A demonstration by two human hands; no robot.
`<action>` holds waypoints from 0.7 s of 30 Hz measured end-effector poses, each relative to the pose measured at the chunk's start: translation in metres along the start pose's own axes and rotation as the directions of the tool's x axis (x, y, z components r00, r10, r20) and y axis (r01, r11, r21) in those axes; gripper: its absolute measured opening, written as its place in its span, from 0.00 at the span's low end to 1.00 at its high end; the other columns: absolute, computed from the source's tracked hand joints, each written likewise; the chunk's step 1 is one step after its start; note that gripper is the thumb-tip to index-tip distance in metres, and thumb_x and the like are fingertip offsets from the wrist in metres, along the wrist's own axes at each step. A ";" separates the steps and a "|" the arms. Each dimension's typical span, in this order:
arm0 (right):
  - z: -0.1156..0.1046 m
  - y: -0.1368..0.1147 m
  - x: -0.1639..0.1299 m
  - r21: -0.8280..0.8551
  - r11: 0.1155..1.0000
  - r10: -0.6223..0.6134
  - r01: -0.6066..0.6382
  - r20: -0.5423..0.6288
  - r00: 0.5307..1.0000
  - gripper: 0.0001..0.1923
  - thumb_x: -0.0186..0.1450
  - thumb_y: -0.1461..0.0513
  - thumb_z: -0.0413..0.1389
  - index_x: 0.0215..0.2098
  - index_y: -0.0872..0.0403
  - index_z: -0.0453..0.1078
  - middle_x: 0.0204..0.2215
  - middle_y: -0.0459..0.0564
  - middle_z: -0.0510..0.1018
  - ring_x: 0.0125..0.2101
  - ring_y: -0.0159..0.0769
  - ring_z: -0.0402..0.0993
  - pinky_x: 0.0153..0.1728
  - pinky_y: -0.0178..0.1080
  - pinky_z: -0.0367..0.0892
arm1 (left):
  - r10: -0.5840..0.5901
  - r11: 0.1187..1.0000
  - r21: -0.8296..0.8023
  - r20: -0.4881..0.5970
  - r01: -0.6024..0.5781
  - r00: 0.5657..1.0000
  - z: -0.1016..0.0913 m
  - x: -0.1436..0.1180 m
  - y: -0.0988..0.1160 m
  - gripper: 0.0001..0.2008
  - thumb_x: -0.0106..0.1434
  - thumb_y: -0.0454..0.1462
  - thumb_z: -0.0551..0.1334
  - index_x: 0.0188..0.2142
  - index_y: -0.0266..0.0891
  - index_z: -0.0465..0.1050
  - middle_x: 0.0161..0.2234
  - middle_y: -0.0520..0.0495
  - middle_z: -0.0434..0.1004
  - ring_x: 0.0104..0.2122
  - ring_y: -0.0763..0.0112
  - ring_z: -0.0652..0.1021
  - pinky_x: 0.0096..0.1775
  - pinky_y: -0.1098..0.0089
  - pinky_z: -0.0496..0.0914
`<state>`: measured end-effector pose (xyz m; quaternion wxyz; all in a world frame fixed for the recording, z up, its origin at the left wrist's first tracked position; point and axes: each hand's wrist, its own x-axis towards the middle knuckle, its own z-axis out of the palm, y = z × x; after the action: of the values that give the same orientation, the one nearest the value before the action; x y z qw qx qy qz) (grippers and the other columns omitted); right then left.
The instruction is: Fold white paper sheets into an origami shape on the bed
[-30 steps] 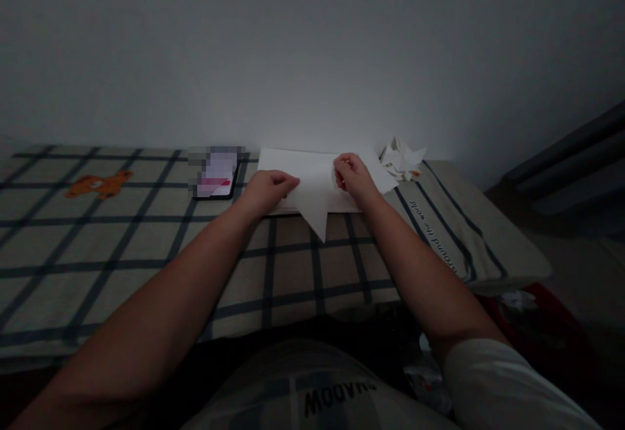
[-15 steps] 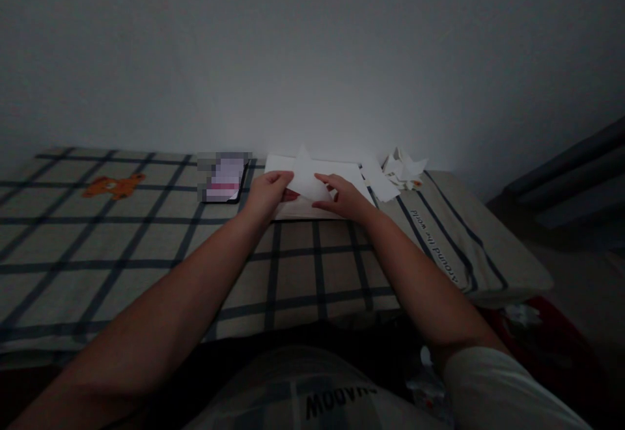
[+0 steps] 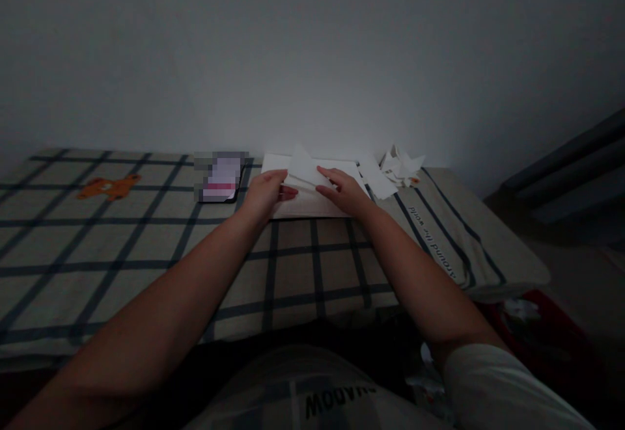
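Note:
A folded piece of white paper (image 3: 303,164), pointed at the top, is held between my two hands over a white pad or stack of sheets (image 3: 317,207). My left hand (image 3: 266,190) pinches its left edge, with some fingers tucked behind and below. On the other side, my right hand (image 3: 344,190) has its thumb and fingers closed on the paper's right corner. The lower edge of the paper shows a fold line or a second layer. Fine creases are too dim to make out.
Left of the pad lies a phone (image 3: 222,179) with a lit screen. To the right are a white paper strip (image 3: 378,179) and a crumpled or folded paper bundle (image 3: 401,166). A checked cloth (image 3: 146,241) covers the table against the wall. A red bin (image 3: 541,332) stands below right.
The folded paper has tilted and its lower edge now shows apart. My right fingers have moved closer together on its right corner. The left hand stays on the left edge.

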<state>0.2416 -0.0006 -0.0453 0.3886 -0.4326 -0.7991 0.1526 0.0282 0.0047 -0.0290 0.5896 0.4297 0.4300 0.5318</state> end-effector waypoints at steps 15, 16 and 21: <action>-0.006 -0.004 0.000 0.152 0.962 0.260 -0.227 -0.254 0.932 0.19 0.68 0.49 0.48 0.26 0.52 0.65 0.19 0.44 0.66 0.20 0.32 0.64 0.23 0.37 0.61 | 0.070 0.989 0.136 -0.063 -0.061 0.996 0.001 -0.004 0.005 0.11 0.56 0.28 0.64 0.41 0.31 0.74 0.38 0.46 0.77 0.22 0.79 0.76 0.28 0.74 0.74; -0.007 -0.002 0.001 0.141 0.962 0.265 -0.233 -0.287 0.921 0.18 0.66 0.50 0.50 0.23 0.51 0.63 0.18 0.43 0.63 0.20 0.31 0.61 0.22 0.36 0.58 | 0.065 0.990 0.131 -0.068 -0.056 0.996 0.002 -0.004 0.005 0.10 0.56 0.28 0.64 0.39 0.31 0.74 0.37 0.46 0.77 0.21 0.79 0.76 0.28 0.74 0.74; -0.007 0.004 0.004 0.306 0.909 0.365 -0.282 -0.261 0.894 0.14 0.62 0.53 0.54 0.23 0.51 0.62 0.17 0.41 0.61 0.20 0.30 0.57 0.23 0.36 0.52 | 0.052 0.992 0.116 -0.045 -0.046 0.998 0.001 -0.005 0.006 0.06 0.53 0.29 0.65 0.32 0.34 0.73 0.30 0.51 0.73 0.23 0.78 0.75 0.27 0.75 0.74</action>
<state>0.2480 0.0047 -0.0408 0.5322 -0.5245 -0.6164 0.2485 0.0267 0.0002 -0.0224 0.5402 0.4607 0.4633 0.5304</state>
